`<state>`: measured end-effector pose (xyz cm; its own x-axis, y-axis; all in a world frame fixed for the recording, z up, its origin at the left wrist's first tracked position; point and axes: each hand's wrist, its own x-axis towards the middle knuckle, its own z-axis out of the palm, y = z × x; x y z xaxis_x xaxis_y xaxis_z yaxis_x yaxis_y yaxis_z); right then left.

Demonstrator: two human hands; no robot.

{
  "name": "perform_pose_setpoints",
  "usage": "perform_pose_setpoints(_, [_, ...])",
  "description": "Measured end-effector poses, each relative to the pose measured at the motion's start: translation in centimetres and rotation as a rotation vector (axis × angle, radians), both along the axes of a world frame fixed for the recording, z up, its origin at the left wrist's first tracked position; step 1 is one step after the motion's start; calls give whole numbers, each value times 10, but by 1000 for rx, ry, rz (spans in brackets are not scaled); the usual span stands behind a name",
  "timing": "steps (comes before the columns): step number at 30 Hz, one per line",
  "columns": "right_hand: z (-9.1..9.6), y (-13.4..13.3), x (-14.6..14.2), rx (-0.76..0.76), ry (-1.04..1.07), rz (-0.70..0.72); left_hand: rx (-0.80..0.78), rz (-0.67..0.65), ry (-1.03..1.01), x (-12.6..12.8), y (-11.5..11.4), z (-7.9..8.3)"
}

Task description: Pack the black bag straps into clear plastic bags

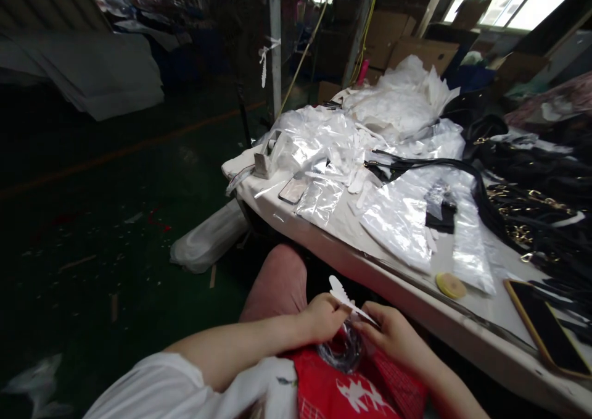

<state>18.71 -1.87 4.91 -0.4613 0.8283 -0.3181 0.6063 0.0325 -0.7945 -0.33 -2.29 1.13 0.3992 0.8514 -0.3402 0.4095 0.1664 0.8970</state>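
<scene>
The surface [467, 326] is white; on it lie a yellow disc [451, 285] and black straps [531, 178] with gold chains [515, 232]. Below it, a white strip [345, 298] crosses red cloth [342, 394] printed white.

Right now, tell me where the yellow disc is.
Head view, right of centre: the yellow disc lies near the front edge of the table, below a clear plastic bag and left of the dark phone.

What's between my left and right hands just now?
A thin white strip bridges left hand and right hand, both pinching it; beneath lies a dark coil on red cloth. Head view shows this.
</scene>
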Motion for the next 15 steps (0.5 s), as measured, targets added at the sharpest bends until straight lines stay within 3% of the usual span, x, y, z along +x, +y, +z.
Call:
perform_pose_setpoints(2, [7,24,10,94,-16,-76,14,-16,-14,0,0,1])
perform_pose_setpoints(5, [20,80,40,269,-113,-357,14,-25,6,-1,0,3])
perform_pose_setpoints(9, [26,137,76,350,-138,-580,-7,-6,15,-2,-1,4])
perform_pose_setpoints(12, [26,141,84,400,-58,-644,-25,5,13,-4,-1,4])
perform_pose_setpoints(15, [30,120,77,425,-21,-634,-76,5,7,-6,-1,2])
